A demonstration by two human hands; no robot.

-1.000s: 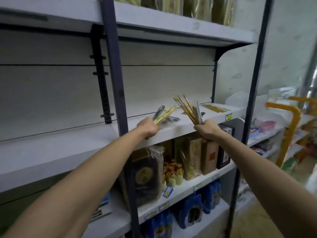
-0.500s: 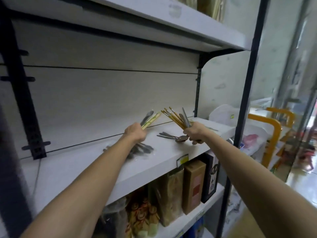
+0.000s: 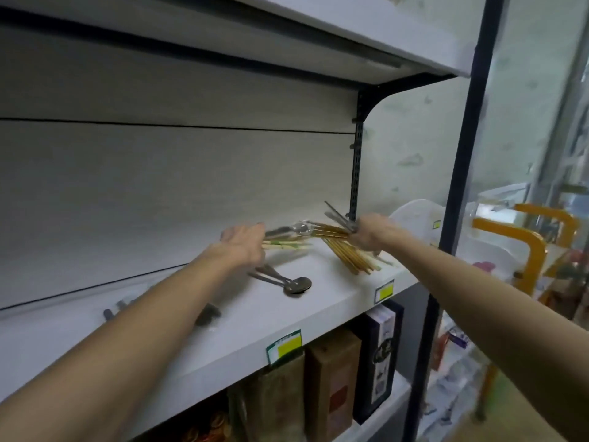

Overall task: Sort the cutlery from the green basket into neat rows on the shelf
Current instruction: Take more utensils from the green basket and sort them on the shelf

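Gripping blurred chopsticks [image 3: 287, 245] in left hand [image 3: 243, 242], right hand [image 3: 369, 236] clutching chopstick bundle [image 3: 331, 232], spoons [image 3: 283, 282] perhaps beneath.

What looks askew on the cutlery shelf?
The brown chopsticks by the right hand lie fanned, tips at the shelf edge. The spoons lie slantwise, not in a row.
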